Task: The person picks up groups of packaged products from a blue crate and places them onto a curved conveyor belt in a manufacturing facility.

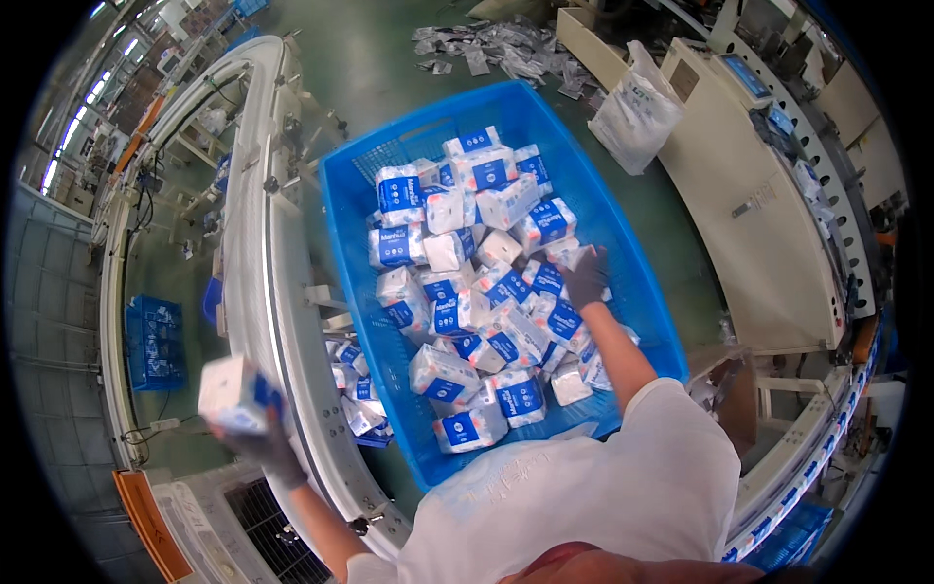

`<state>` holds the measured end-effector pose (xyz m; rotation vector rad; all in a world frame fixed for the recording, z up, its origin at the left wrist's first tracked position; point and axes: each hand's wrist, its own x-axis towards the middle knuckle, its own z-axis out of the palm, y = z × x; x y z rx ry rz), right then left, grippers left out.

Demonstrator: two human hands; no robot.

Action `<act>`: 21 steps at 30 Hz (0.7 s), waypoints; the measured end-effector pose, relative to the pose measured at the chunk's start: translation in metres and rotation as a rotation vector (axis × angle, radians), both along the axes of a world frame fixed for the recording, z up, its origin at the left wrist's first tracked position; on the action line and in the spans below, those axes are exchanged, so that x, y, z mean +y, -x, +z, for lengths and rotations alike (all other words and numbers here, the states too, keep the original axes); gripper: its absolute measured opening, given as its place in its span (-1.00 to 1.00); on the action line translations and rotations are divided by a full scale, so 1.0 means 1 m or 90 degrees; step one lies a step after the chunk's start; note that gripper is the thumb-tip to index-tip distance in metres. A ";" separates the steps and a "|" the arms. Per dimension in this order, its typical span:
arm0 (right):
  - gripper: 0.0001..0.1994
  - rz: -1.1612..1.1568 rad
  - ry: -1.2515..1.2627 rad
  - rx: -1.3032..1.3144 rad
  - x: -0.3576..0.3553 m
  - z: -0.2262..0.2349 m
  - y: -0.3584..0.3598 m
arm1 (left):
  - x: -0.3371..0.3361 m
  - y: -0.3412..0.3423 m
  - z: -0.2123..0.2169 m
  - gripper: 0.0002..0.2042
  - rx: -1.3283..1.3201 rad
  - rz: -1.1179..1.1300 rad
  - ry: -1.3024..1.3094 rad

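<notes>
Left grip, grey-gloved: clenched on white-and-blue soft pack, at left of crate, by inner edge of curved conveyor. Pack slightly blurred; contact with conveyor cannot be confirmed. Right grip, grey-gloved: inside crate, fingers against packs at right side; grasping or released, cannot tell. Blue crate: directly before person, holds jumbled heap of similar packs, tilted various ways. Beyond, right: beige machine cabinet; white sack beside it. Farthest: silvery wrappers scattered on green floor.
</notes>
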<state>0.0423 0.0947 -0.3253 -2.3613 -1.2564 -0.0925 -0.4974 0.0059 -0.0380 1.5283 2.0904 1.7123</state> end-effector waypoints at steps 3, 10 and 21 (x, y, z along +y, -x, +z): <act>0.06 0.075 0.183 -0.129 -0.019 0.006 0.008 | -0.070 0.075 0.012 -0.09 0.312 0.185 0.282; -0.04 0.069 0.235 -0.056 -0.008 0.029 0.003 | -0.170 0.125 -0.046 -0.22 0.197 0.001 0.604; -0.16 0.483 -0.234 0.168 -0.009 0.176 0.130 | -0.151 0.094 -0.030 -0.19 0.289 0.079 0.354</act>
